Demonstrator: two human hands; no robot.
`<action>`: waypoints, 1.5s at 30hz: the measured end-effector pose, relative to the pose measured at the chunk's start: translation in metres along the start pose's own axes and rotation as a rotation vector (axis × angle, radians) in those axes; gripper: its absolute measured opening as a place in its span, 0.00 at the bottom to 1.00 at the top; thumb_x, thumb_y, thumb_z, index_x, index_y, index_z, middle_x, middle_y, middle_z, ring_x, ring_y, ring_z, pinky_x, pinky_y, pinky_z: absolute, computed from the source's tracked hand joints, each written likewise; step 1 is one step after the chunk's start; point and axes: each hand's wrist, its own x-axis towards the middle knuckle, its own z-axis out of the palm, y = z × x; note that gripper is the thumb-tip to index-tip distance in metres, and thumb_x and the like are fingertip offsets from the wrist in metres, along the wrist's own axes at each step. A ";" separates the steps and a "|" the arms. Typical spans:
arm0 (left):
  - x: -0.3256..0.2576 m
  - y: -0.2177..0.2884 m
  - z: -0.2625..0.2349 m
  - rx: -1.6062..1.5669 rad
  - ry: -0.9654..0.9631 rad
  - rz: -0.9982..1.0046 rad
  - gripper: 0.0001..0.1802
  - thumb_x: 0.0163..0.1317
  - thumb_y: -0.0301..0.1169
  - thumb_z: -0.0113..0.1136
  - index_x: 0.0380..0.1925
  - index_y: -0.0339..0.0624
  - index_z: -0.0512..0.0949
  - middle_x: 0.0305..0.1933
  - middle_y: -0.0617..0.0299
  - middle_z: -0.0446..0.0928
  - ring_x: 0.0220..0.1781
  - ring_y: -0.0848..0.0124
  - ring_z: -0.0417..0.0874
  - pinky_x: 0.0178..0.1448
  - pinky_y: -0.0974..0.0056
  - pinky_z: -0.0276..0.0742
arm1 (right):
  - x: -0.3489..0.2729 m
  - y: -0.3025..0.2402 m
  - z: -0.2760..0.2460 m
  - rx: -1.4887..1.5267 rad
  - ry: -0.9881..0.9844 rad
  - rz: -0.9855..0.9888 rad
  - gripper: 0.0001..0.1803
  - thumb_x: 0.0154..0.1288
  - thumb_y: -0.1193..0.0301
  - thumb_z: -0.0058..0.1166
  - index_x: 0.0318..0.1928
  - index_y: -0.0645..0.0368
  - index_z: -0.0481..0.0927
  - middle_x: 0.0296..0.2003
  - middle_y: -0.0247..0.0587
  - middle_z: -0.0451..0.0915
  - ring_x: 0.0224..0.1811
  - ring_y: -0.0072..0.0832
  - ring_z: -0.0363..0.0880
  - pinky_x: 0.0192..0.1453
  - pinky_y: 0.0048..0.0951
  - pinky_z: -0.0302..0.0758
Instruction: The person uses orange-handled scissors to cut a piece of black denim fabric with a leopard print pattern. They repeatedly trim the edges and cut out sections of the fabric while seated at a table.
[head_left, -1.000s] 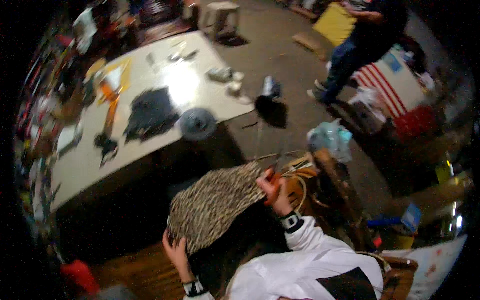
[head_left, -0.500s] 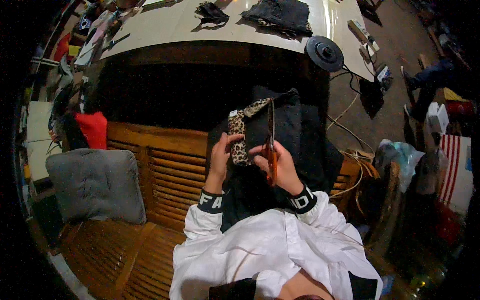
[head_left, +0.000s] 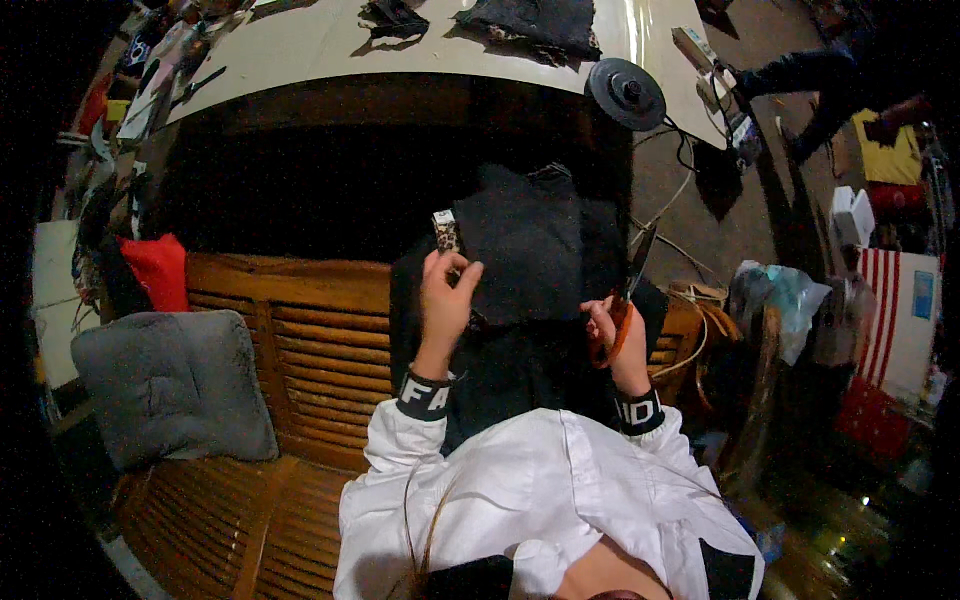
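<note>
In the half second which has passed, the cloth has been opened and its face has been changed. Before, a folded strip of leopard print was shown between the hands; now a wide, plain dark cloth [head_left: 520,240] is mostly seen, and only a small patch of leopard print [head_left: 446,237] with a white tag [head_left: 442,216] is left visible at its left edge. The cloth is laid in front of the body, over the lap, where its lower border is hardly separated from the other black fabric.

By the left hand [head_left: 447,290], the grip is kept pinched on the left edge of the cloth, just below the patch. By the right hand [head_left: 628,345], the grip is closed around the orange handles of the scissors [head_left: 626,328], whose blades were upright beside the strip and are now moved to the right, tilted, with the points directed away from the body. From this it may be judged that the cloth is being handled by the left hand alone, and that no cut is being made at this instant.

On the pale surface [head_left: 300,55] ahead, more dark cloth pieces [head_left: 530,25] and a round black disc [head_left: 625,93] are found.
</note>
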 end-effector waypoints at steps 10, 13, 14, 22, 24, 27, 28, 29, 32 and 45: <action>0.005 -0.038 -0.015 -0.107 -0.035 -0.214 0.09 0.61 0.31 0.57 0.31 0.35 0.70 0.36 0.63 0.72 0.39 0.74 0.70 0.47 0.69 0.66 | -0.043 0.019 -0.029 0.531 -0.415 0.308 0.28 0.68 0.43 0.33 0.42 0.57 0.69 0.33 0.38 0.73 0.25 0.22 0.67 0.28 0.25 0.68; 0.002 -0.030 -0.011 -0.158 -0.038 -0.295 0.11 0.60 0.33 0.59 0.32 0.34 0.72 0.37 0.62 0.72 0.40 0.73 0.71 0.48 0.68 0.67 | -0.060 0.026 -0.043 0.603 -0.611 0.434 0.32 0.65 0.38 0.34 0.43 0.56 0.69 0.33 0.37 0.72 0.26 0.22 0.66 0.27 0.25 0.68; -0.002 -0.021 -0.010 -0.148 -0.037 -0.304 0.12 0.59 0.33 0.60 0.32 0.34 0.72 0.38 0.61 0.73 0.41 0.72 0.72 0.48 0.68 0.67 | -0.067 0.028 -0.047 0.589 -0.624 0.473 0.32 0.65 0.38 0.34 0.43 0.56 0.69 0.33 0.36 0.72 0.26 0.22 0.66 0.26 0.24 0.67; -0.019 -0.024 -0.009 -0.032 -0.077 -0.143 0.14 0.56 0.34 0.64 0.31 0.33 0.75 0.40 0.60 0.77 0.40 0.72 0.75 0.46 0.70 0.69 | -0.076 0.058 -0.054 0.513 -0.766 0.623 0.37 0.61 0.33 0.35 0.44 0.57 0.68 0.34 0.37 0.68 0.26 0.22 0.64 0.25 0.21 0.65; -0.020 0.010 -0.015 -0.239 -0.139 -0.355 0.13 0.55 0.33 0.65 0.31 0.33 0.75 0.39 0.61 0.77 0.39 0.72 0.75 0.44 0.71 0.69 | -0.073 0.062 -0.051 0.540 -0.727 0.594 0.37 0.60 0.33 0.35 0.44 0.58 0.68 0.34 0.37 0.68 0.25 0.22 0.64 0.24 0.22 0.65; -0.024 -0.015 -0.015 -0.112 -0.072 -0.328 0.13 0.54 0.31 0.66 0.31 0.34 0.75 0.36 0.63 0.77 0.39 0.73 0.76 0.44 0.71 0.69 | -0.064 0.051 -0.041 0.706 -0.737 0.426 0.31 0.66 0.38 0.31 0.44 0.53 0.68 0.27 0.33 0.67 0.24 0.21 0.63 0.24 0.22 0.63; -0.025 -0.023 -0.014 -0.096 -0.077 -0.327 0.12 0.54 0.31 0.66 0.32 0.34 0.75 0.36 0.63 0.76 0.39 0.72 0.76 0.44 0.70 0.70 | -0.064 0.051 -0.040 0.706 -0.707 0.433 0.31 0.66 0.38 0.32 0.44 0.54 0.68 0.28 0.33 0.67 0.24 0.21 0.63 0.24 0.22 0.63; -0.026 -0.030 -0.013 -0.079 -0.082 -0.327 0.12 0.54 0.30 0.66 0.32 0.34 0.75 0.37 0.62 0.76 0.40 0.72 0.76 0.44 0.69 0.71 | -0.065 0.049 -0.039 0.707 -0.678 0.440 0.32 0.65 0.37 0.32 0.44 0.54 0.68 0.28 0.33 0.68 0.24 0.21 0.63 0.24 0.22 0.63; -0.029 -0.021 -0.004 0.102 0.089 -0.126 0.13 0.53 0.27 0.65 0.36 0.36 0.74 0.41 0.59 0.74 0.43 0.67 0.75 0.44 0.65 0.72 | -0.066 0.057 -0.040 0.723 -0.679 0.432 0.32 0.65 0.38 0.33 0.44 0.55 0.68 0.30 0.33 0.68 0.25 0.21 0.64 0.25 0.22 0.63; -0.090 -0.008 0.115 -1.333 -0.353 -0.864 0.21 0.62 0.42 0.59 0.46 0.38 0.73 0.45 0.59 0.76 0.44 0.67 0.77 0.53 0.63 0.73 | -0.068 0.061 -0.034 0.693 -0.562 0.520 0.25 0.70 0.45 0.33 0.46 0.54 0.69 0.26 0.33 0.72 0.22 0.25 0.69 0.22 0.26 0.65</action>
